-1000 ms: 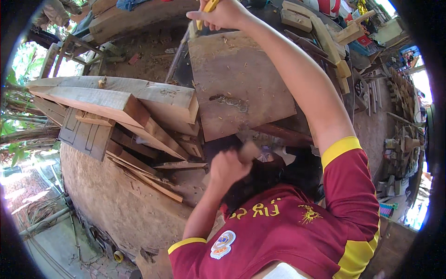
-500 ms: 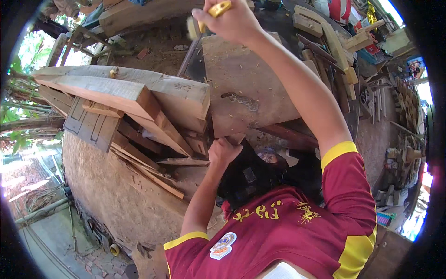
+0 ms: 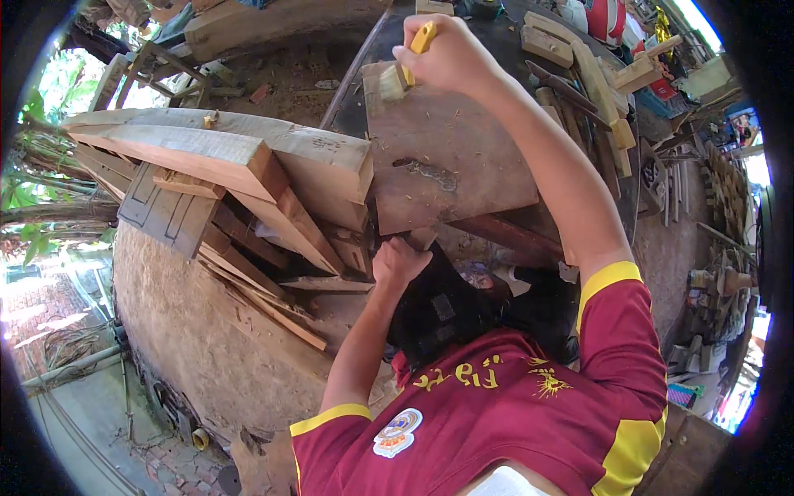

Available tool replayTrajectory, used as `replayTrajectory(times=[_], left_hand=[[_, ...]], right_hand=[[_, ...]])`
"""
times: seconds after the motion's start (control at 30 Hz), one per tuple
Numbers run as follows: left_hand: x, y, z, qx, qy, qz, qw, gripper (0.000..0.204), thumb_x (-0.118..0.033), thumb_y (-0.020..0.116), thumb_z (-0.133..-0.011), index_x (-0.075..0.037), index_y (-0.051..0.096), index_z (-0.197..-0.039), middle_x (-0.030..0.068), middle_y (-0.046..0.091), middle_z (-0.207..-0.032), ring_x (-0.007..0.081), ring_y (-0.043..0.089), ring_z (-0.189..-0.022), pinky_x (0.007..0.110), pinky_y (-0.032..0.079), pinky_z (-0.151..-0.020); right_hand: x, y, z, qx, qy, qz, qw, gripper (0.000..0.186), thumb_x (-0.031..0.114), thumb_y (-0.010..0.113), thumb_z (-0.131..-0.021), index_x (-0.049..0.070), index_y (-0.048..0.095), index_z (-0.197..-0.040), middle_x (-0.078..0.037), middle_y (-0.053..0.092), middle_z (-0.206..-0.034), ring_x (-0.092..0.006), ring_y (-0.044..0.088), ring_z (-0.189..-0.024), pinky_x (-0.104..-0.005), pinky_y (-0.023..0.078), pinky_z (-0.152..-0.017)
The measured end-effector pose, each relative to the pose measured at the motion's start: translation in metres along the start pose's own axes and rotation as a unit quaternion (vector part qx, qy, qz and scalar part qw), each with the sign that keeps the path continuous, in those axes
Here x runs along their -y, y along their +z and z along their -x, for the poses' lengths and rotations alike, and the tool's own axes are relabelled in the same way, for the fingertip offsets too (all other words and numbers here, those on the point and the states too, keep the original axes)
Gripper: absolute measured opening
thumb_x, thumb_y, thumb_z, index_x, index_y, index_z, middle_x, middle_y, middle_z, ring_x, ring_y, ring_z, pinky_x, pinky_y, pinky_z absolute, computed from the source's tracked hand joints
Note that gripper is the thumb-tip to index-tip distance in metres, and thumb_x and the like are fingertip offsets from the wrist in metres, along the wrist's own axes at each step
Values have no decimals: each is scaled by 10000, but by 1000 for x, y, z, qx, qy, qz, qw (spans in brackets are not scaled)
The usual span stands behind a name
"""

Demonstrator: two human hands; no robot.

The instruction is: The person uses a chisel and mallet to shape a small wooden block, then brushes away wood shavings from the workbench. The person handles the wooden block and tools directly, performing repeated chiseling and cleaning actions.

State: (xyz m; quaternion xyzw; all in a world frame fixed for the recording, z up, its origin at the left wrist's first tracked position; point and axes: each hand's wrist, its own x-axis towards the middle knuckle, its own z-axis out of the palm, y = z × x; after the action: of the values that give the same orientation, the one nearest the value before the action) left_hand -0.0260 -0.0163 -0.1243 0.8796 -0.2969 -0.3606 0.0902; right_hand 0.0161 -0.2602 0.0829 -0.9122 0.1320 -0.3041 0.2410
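Observation:
My right hand [image 3: 451,54] is closed round the yellow handle of a paintbrush [image 3: 420,43]. Its pale bristles meet the far left corner of a flat brown board [image 3: 488,169], which lies on a dark bench and carries scattered chips and a dark knot-like mark. Close to my body, my left hand [image 3: 400,263] is closed at the board's near edge. A small wooden piece [image 3: 423,239] sticks out beside its thumb; whether it belongs to the board is hard to see.
Large curved timbers [image 3: 240,153] stand left of the board, with thin offcuts [image 3: 277,310] below them. On the right side of the bench lie wooden pieces [image 3: 600,83] and dark tools [image 3: 566,89]. A wood pile [image 3: 728,190] stands farther right.
My right hand has brought the paintbrush down and toward me, from beyond the board's far left corner onto it. My left hand stays almost where it was.

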Motion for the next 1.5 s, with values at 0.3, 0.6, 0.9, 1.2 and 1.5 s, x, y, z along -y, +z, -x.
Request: replayTrajectory(times=[0.3, 0.6, 0.9, 1.2, 1.5], left_hand=[[-3, -1, -3, -9, 1, 7, 1000, 567, -424, 683, -672, 35, 701, -1005, 249, 683, -1060, 354, 665, -1033, 410, 541, -896], [-1, -2, 0, -17, -16, 28, 999, 546, -414, 685, -677, 33, 709, -991, 250, 687, -1037, 364, 666, -1018, 411, 539, -896], [1, -7, 0, 0, -19, 42, 999, 544, -412, 683, -675, 29, 708, -993, 249, 687, -1038, 365, 666, -1021, 411, 535, -906], [-2, -3, -7, 17, -14, 50, 999, 568, -415, 674, -670, 42, 702, -1006, 256, 679, -1068, 355, 658, -1049, 404, 533, -914], [1, -6, -10, 16, -9, 65, 998, 593, -411, 677, -657, 44, 697, -1037, 252, 679, -1078, 354, 656, -1057, 396, 533, -914]], right_hand=[[25, 28, 6, 35, 25, -116, 992, 197, 181, 715, -764, 32, 607, -693, -166, 639, -643, -326, 661, -628, -388, 527, -613], [16, 18, 2, 44, -19, -7, 999, 235, 149, 674, -784, 1, 504, -718, -171, 535, -622, -324, 546, -566, -404, 442, -561], [44, 19, -38, -53, -12, -11, 998, 156, 71, 641, -734, 12, 563, -613, -206, 638, -647, -331, 680, -638, -415, 529, -588], [29, 62, -65, -34, 90, -203, 974, 268, 130, 704, -797, 27, 521, -630, -183, 595, -563, -264, 674, -593, -366, 533, -574], [5, 55, -64, 68, 163, -265, 948, 267, 138, 713, -766, 37, 533, -597, -144, 622, -588, -213, 646, -551, -389, 511, -540]])
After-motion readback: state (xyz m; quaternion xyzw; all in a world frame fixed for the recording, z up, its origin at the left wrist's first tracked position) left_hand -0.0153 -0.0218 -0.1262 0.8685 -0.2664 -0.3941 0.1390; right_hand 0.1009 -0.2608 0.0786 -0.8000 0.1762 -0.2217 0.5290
